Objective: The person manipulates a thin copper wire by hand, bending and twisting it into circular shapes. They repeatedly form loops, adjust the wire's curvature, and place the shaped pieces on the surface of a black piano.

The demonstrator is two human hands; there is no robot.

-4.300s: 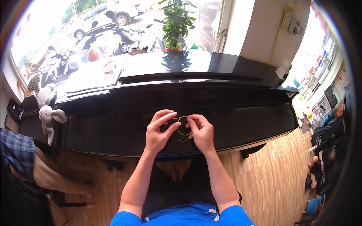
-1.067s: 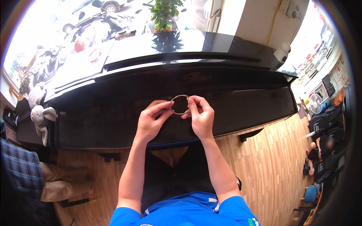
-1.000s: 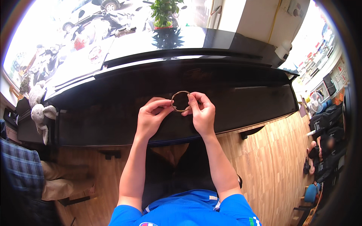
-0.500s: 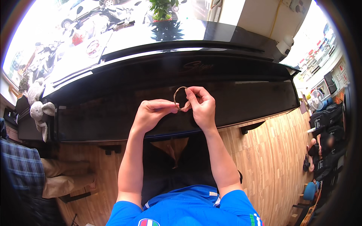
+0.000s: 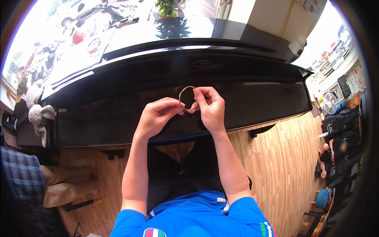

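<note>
A thin brown ring-shaped loop (image 5: 181,94), like a coil of cord or a bracelet, stands between my two hands above the dark piano lid. At its lower left side, my left hand (image 5: 155,116) pinches it between thumb and fingertips. My right hand (image 5: 212,108) grips its right side, thumb against the upper part and fingers curled below. The exact material of the loop is too small to make out. Behind and under both hands lies the glossy black closed piano (image 5: 118,106).
A potted plant (image 5: 167,8) stands on the piano top. Grey plush toys (image 5: 40,115) sit at the piano's left end. A person in a plaid shirt (image 5: 23,170) sits at the left. A white camera-like device (image 5: 297,45) stands back right; black bags (image 5: 339,124) lie far right.
The loop shows a little rounder and more open between my hands. Both hands stay closed on it, shifted slightly up in the picture.
</note>
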